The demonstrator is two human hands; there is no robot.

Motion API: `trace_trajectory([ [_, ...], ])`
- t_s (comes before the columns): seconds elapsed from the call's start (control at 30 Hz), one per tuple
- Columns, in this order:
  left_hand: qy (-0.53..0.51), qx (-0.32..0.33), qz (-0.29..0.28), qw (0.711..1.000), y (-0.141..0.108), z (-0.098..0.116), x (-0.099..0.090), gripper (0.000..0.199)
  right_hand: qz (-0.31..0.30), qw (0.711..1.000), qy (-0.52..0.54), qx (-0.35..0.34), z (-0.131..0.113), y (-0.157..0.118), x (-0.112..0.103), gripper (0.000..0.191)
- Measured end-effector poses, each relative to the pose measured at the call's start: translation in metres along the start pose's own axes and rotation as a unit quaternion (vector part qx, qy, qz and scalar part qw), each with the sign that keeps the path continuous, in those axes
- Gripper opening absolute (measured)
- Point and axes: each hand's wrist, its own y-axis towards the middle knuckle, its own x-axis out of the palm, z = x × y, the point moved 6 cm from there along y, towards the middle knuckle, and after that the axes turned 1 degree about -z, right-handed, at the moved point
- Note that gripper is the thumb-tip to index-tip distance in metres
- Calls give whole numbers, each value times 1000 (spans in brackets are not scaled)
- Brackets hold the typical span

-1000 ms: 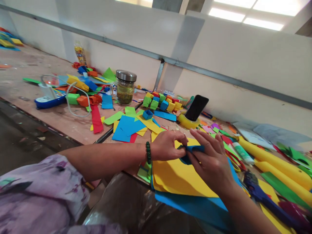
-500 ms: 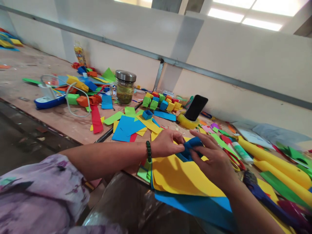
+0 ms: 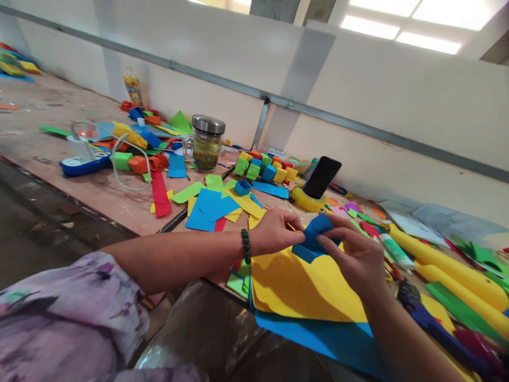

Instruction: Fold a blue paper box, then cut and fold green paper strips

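Observation:
A small folded blue paper box (image 3: 312,244) is held between my two hands, just above the yellow paper sheets (image 3: 294,286). My left hand (image 3: 276,232), with a dark green bead bracelet (image 3: 245,246) at the wrist, pinches the box's left edge between thumb and fingers. My right hand (image 3: 353,249) grips its right side, thumb on the near face and fingers behind. One flap of the box stands up. Blue sheets (image 3: 318,337) stick out under the yellow ones at the table's front edge.
Small paper cubes (image 3: 266,167) stand in a cluster at the back, beside a phone (image 3: 323,178) on a yellow holder. A lidded glass mug (image 3: 207,143) is at back left. To the right lie a glue stick (image 3: 395,251), dark-handled pliers (image 3: 425,318) and yellow rolls (image 3: 445,254).
My right hand has shifted slightly right and its fingers have closed around the box's side. The box now shows its raised flap more, turned a little. The view has drifted slightly.

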Motion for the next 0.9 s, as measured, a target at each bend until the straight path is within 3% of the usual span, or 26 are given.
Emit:
trace_trajectory([
  [0.13,54,50,20,997,-2,4,-2,5,1,999,-2,-34,-8,-1,2,12],
  [0.27,118,102,20,988,-7,10,0,4,12,1000,27,-1,-11,-5,5,51],
  [0.33,136,114,18,984,-10,13,1,4,-19,999,-17,27,-10,-5,9,56],
  [0.4,117,121,5,986,-12,16,3,5,-22,997,-60,39,-9,-5,7,49],
  [0.57,-17,78,-69,994,-13,14,12,51,20,996,-72,42,-9,-2,-5,26],
  [0.67,-61,30,-102,992,-11,6,17,49,-8,999,-36,-6,-15,-1,-4,10],
  [0.9,-178,36,-114,977,-9,-6,22,37,-15,993,-19,-113,-32,-2,-5,12],
])
